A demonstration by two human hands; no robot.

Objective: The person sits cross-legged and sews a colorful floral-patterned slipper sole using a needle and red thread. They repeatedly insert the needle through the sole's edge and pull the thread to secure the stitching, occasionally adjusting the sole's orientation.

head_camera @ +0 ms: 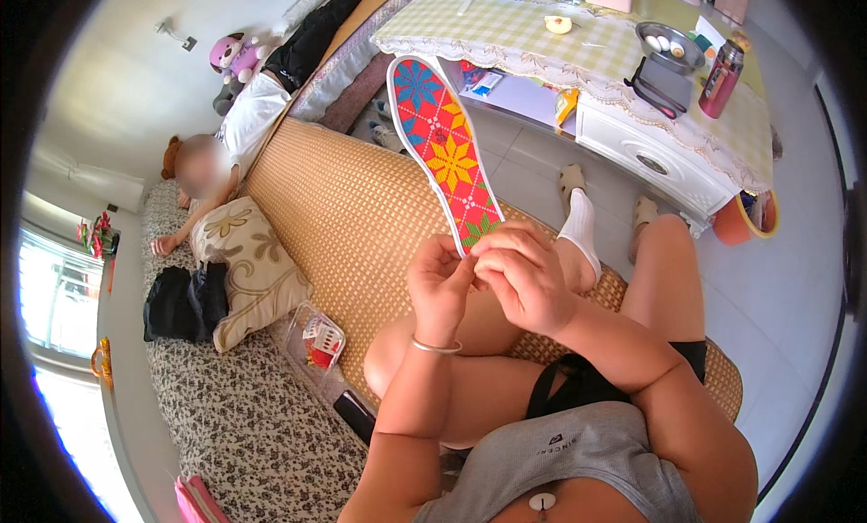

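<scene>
A cross-stitched insole (441,150) with a red ground and blue, yellow and green star flowers stands upright before me, its narrow end lowermost. My left hand (439,282), with a bangle at the wrist, pinches that lower end between thumb and fingers. Against the same end, from the right, my right hand (525,276) has its fingers curled, the fingertips meeting my left thumb. Whether a needle or thread lies between them is too small to tell. Both hands are above my bent leg and the woven seat mat (352,204).
A clear plastic basket (296,340) and a dark phone (353,413) lie left of my leg. Beyond the patterned cushion (250,272), a person (254,113) lies on the seat. The cloth-covered table (467,32) bears a metal bowl (685,61) with eggs and a thermos (722,79).
</scene>
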